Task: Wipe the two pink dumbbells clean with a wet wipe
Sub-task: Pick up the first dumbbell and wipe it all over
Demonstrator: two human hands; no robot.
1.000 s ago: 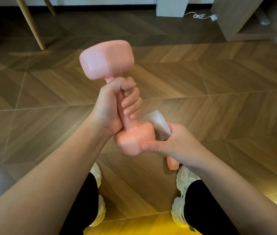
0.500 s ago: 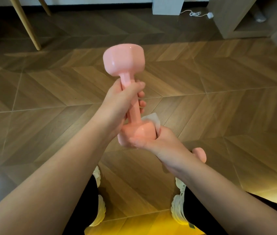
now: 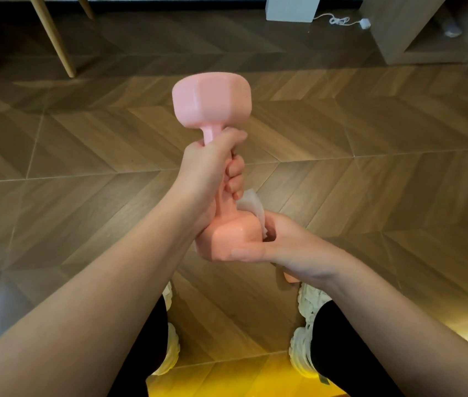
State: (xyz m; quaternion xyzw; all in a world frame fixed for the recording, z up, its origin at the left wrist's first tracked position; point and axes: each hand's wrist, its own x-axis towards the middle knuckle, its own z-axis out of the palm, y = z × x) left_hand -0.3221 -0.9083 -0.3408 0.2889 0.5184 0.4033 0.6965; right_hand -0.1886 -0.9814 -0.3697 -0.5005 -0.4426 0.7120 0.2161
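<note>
A pink dumbbell (image 3: 212, 103) stands nearly upright in the air in front of me. My left hand (image 3: 212, 173) grips its handle in a fist. Around its lower head, my right hand (image 3: 290, 245) holds a white wet wipe (image 3: 251, 206) against the far right side, thumb across the near face. A small piece of the second pink dumbbell (image 3: 289, 277) shows on the floor under my right wrist; the rest is hidden.
Wooden herringbone floor (image 3: 370, 173) all around. My white shoes (image 3: 302, 348) stand below the hands. A wooden chair leg (image 3: 55, 38) is at the far left, a white box (image 3: 292, 7) and cable at the far middle, a wooden cabinet (image 3: 404, 27) at the far right.
The held dumbbell has swung from tilted left to nearly upright. My right hand has slid round the lower head with the wipe, and now covers most of the floor dumbbell.
</note>
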